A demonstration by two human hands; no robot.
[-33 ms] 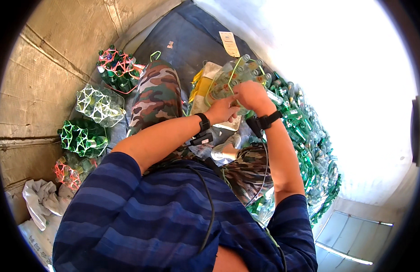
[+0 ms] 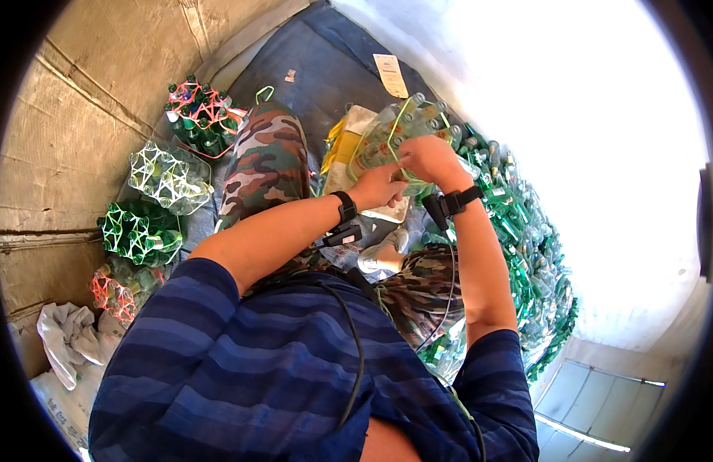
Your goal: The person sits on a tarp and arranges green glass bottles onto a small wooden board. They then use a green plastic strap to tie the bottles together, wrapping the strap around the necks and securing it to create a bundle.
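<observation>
Bottle bundle (image 2: 414,129), 1 o'clock: green cord (image 2: 390,141) seemingly pinched by R hand (image 2: 432,160); L hand (image 2: 374,188) grip can't be told; bottles could be spilled if cord's slack.

The right hand (image 2: 432,160) partly hides clear bottles (image 2: 375,152).

Down the left side, beside a creased brown wall (image 2: 87,100), four strapped bundles sit in a row — green bottles in pinkish-red strapping (image 2: 210,140), clear bottles in white strapping (image 2: 190,189), green bottles in light green strapping (image 2: 168,242), then bottles in red strapping (image 2: 114,297). Near the last lies a crumpled off-white sack (image 2: 67,339). A pale card (image 2: 389,75) and a small scrap (image 2: 290,75) rest on the dark floor sheet (image 2: 318,58). Rightward, a heap of loose green and clear bottles (image 2: 526,258) sprawls along a white wall (image 2: 580,131) — greyish-blue panels (image 2: 599,396) beyond
</observation>
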